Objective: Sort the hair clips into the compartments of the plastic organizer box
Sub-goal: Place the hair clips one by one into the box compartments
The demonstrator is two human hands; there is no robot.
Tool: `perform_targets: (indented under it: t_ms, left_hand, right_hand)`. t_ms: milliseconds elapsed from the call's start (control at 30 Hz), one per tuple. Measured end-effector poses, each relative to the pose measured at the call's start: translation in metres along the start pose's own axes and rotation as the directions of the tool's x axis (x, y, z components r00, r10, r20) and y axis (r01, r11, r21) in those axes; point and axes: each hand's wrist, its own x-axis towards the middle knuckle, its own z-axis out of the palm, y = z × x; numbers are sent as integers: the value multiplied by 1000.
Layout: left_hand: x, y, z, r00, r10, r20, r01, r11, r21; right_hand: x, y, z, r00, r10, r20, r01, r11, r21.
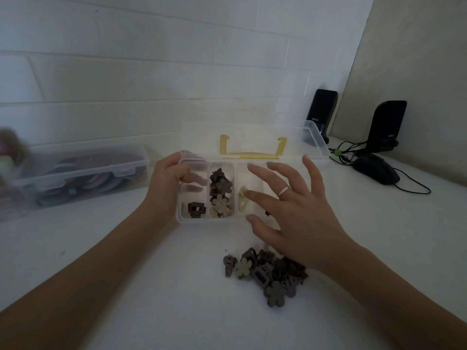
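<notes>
The clear plastic organizer box lies open on the white table, its lid tipped back with a yellow handle. My left hand grips the box's left end, fingers inside the leftmost compartment. That compartment holds a dark square clip. The second compartment is filled with brown and beige flower clips. A pale clip lies in the third. My right hand hovers over the box's right half, fingers spread, holding nothing. A pile of loose hair clips lies on the table under my right wrist.
A closed clear box of hair bands stands at the left by the wall. Two black speakers, a black mouse and cables sit at the back right.
</notes>
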Motion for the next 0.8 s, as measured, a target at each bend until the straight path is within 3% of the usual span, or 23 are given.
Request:
perform_targets:
  t_ms: [200,600,733,800]
  left_hand:
    - [1,-1,0,1000,4,6,-4,1000,4]
    - [0,1,0,1000,-9,-2,9,1000,-4]
    - [0,2,0,1000,-24,-6,24,1000,-7]
    - [0,2,0,1000,-26,-10,26,1000,-7]
  right_hand:
    - [0,0,-1,1000,18,-5,-18,999,-33]
    - [3,-2,-4,996,35,-81,-31,998,60]
    - [5,0,-18,987,16,-161,15,981,194]
    - [3,1,-26,992,-62,-106,93,944,317]
